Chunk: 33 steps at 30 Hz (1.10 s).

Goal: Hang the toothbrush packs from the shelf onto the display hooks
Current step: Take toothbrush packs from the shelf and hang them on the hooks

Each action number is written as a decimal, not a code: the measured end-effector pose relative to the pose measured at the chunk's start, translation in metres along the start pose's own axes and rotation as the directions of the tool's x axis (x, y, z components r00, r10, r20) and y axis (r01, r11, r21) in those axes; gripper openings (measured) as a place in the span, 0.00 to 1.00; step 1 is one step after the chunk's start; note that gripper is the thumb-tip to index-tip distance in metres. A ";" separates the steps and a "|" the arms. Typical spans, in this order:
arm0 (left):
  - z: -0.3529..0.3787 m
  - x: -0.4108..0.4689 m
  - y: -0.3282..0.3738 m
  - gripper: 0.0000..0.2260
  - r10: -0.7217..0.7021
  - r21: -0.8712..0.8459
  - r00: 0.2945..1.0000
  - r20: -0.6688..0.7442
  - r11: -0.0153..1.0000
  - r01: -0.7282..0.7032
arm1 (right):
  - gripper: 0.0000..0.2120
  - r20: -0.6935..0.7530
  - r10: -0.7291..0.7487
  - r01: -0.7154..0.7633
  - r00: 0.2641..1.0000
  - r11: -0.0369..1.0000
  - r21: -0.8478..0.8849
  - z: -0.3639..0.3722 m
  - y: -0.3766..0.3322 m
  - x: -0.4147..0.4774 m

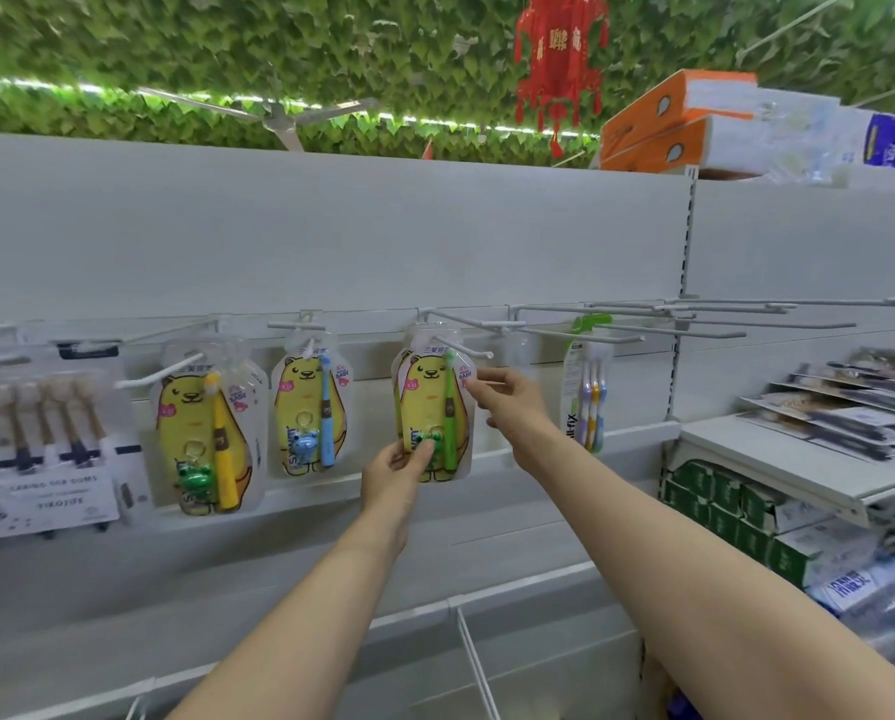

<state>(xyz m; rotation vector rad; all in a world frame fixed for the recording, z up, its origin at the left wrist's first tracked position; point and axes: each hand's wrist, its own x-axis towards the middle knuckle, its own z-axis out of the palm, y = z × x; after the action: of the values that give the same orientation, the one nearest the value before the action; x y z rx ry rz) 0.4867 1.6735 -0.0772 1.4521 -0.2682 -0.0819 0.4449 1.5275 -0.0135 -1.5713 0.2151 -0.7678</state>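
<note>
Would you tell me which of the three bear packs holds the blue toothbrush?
The middle pack; the left pack has yellow, the right pack green.

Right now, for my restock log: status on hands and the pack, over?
Left hand grips green-brush pack at bottom; right hand pinches its upper right edge. Pack's hole already on hook, tip sticking out. Blue-brush pack hangs apart, left; nothing blocking.

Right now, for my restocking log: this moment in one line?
green toothbrush pack: on hook | left hand: grips its bottom | right hand: touches its upper edge
</note>
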 end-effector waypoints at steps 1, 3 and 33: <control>-0.003 -0.006 0.002 0.24 -0.013 0.006 1.000 -0.027 1.000 0.013 | 0.17 0.002 0.004 -0.004 1.000 1.000 -0.024 -0.002 -0.003 -0.006; -0.009 -0.020 0.009 0.31 -0.029 0.029 0.996 -0.088 0.999 0.032 | 0.20 0.008 0.011 -0.011 1.000 0.997 -0.082 -0.009 -0.011 -0.019; 0.151 -0.317 0.098 0.20 0.370 0.660 0.737 0.565 0.333 -0.673 | 0.22 0.198 -0.137 0.222 0.971 0.190 -0.957 -0.331 -0.131 -0.281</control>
<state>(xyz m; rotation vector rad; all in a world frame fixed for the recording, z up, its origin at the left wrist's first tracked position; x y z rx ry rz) 0.1351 1.6075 -0.0075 2.2552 -1.2093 0.4420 0.0002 1.4379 0.0015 -2.9418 0.5611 -0.7763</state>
